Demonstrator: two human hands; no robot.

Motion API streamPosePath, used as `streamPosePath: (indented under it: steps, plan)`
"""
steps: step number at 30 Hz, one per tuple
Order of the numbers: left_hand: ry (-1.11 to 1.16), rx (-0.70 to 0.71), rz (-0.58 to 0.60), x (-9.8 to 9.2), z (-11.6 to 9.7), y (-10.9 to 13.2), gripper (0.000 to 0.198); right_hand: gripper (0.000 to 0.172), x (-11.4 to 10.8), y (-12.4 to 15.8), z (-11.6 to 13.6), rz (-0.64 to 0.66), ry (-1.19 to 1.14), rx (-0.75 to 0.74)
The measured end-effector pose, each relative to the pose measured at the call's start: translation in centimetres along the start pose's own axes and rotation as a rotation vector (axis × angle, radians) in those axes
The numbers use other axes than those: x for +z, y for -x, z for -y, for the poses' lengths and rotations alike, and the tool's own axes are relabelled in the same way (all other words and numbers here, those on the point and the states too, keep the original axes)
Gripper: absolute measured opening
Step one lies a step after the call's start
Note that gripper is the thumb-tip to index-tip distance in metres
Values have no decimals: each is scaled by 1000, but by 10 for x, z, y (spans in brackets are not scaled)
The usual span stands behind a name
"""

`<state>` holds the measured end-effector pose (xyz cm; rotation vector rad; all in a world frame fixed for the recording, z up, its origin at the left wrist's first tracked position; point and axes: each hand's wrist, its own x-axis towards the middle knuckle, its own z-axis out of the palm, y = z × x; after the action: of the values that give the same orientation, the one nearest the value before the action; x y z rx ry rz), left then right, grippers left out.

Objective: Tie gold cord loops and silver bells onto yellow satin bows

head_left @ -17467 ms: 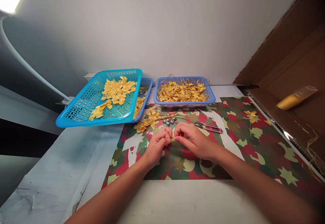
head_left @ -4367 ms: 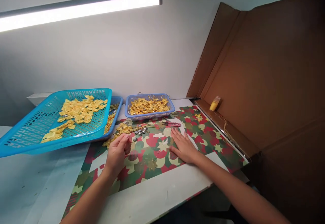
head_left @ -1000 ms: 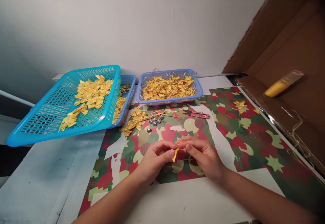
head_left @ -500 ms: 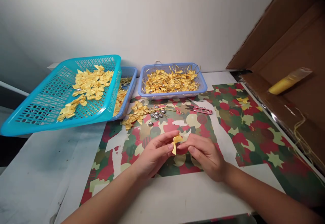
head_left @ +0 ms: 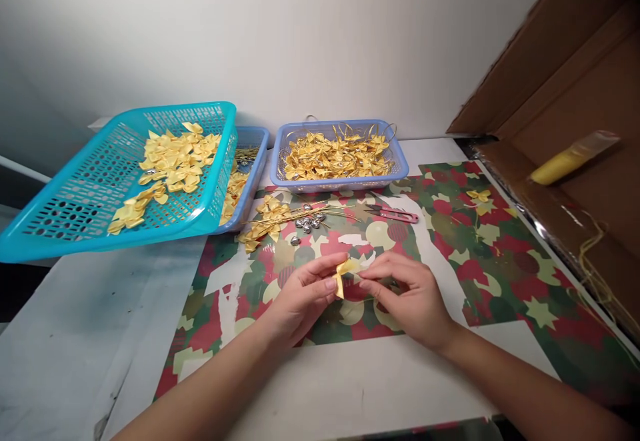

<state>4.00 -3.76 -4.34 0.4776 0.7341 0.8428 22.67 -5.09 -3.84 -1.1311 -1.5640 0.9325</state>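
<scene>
My left hand (head_left: 303, 298) and my right hand (head_left: 407, 294) meet over the patterned red and green mat (head_left: 475, 261). Both pinch a small yellow ribbon bow (head_left: 345, 272) held between their fingertips, a little above the mat. The left thumb and forefinger grip the bow's left side. The right hand's fingers close on its right side; anything else in them is hidden. A loose pile of yellow bows with gold cord (head_left: 265, 221) and several small silver bells (head_left: 307, 223) lie just beyond the hands.
A tilted turquoise basket (head_left: 75, 208) of yellow bows sits at the left over a blue tray (head_left: 253, 168). A blue basket (head_left: 340, 184) of finished bows stands behind. Pink snips (head_left: 397, 214), a stray bow (head_left: 479, 196) and a cardboard wall with a yellow spool (head_left: 560, 168) are at the right.
The hands have turned the yellow bow slightly and lifted it a little; the right fingers have closed nearer to it. The camera has tipped down a touch.
</scene>
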Motion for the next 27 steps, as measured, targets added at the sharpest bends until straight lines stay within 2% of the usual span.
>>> streamPosePath:
  steps: [10,27]
  plan:
    - [58,-80,46,-4,2,-1,33,17,7,4,-2,46,37,-77]
    - [74,-105,66,-5,1,1,34,19,6,4,-1,67,54,-74]
